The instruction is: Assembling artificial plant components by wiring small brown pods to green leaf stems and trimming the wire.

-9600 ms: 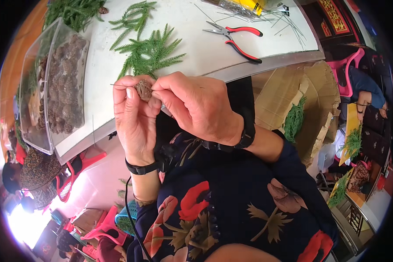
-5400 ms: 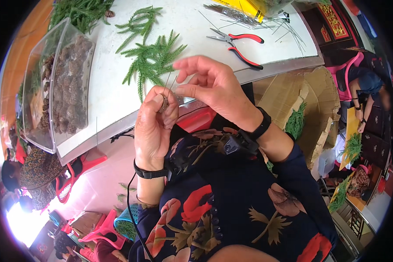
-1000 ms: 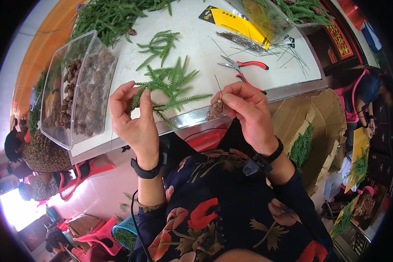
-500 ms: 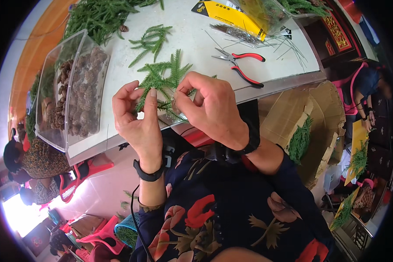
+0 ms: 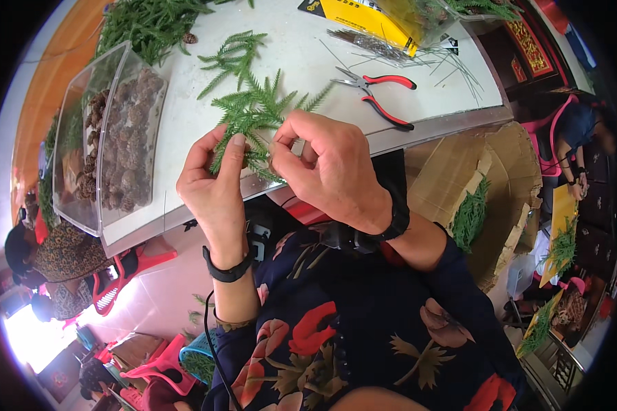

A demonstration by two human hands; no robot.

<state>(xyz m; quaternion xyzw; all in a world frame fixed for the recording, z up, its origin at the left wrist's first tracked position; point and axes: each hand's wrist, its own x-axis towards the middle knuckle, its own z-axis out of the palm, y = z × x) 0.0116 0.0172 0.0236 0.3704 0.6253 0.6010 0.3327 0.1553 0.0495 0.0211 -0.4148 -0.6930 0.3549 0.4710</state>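
A green artificial pine sprig [image 5: 253, 113] with several fronds is held just over the front edge of the white table. My left hand [image 5: 216, 178] pinches its left side between thumb and fingers. Beside its lower right part, my right hand [image 5: 336, 171] is closed, with thumb and forefinger together; the tiny thing they pinch is hidden. Another green sprig [image 5: 234, 58] lies flat just beyond. To the right of my hands rest long-nose pliers [image 5: 367, 85] with red and black handles, their jaws apart.
A clear plastic box [image 5: 103, 144] of pine cones stands at the left. Piled greenery [image 5: 144, 31] lies behind it. Thin wires [image 5: 452, 68] and a yellow package [image 5: 370, 24] are at the far right. Below the table's right edge is a cardboard box [image 5: 507, 178] holding greenery. People sit nearby.
The sprig has turned slightly, and one frond now sticks out above my right hand. My left fingers have drawn closer together on it. My right hand has barely moved.
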